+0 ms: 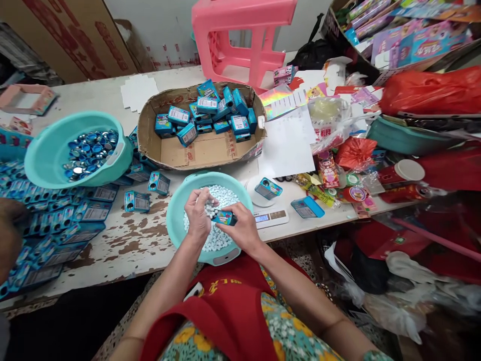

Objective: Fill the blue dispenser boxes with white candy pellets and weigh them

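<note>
Over a turquoise basin [173,220] full of small white pellets [221,241], both my hands work close together. My left hand [200,213] is curled around a handful of the pellets, some showing at its fingers. In my right hand [243,225] a small blue box [224,217] is gripped between thumb and fingers, its end turned toward the left hand. Just right of the basin, a kitchen scale [276,217] carries another blue box [268,188]; the display digits are too small to read surely. A further blue box [307,207] lies right of the scale.
Behind the basin, a cut-down cardboard box [176,150] holds several blue boxes. A second turquoise basin [41,155] with metallic blue caps [90,150] stands left, beside rows of blue boxes [90,210]. A pink stool [240,10] is at the back; packets and cups crowd the right.
</note>
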Demonstrator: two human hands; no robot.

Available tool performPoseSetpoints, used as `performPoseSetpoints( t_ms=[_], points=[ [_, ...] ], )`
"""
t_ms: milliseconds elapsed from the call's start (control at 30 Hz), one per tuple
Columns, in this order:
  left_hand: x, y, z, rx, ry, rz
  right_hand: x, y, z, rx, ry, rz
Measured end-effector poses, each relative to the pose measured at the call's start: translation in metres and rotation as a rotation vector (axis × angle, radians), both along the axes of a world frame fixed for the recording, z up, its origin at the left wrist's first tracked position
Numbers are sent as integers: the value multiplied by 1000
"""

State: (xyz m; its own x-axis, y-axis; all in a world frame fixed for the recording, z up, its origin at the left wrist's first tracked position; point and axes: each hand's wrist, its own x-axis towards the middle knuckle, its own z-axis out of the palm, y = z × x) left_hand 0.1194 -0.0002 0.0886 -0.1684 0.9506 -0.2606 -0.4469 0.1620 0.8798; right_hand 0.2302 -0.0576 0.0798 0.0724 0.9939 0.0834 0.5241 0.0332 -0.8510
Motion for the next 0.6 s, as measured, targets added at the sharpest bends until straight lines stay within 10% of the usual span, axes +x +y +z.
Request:
performPoseSetpoints(
  t_ms=[600],
  points=[
    [3,2,3,-19,82,-59,-6,8,-16,10,39,-15]
  ],
)
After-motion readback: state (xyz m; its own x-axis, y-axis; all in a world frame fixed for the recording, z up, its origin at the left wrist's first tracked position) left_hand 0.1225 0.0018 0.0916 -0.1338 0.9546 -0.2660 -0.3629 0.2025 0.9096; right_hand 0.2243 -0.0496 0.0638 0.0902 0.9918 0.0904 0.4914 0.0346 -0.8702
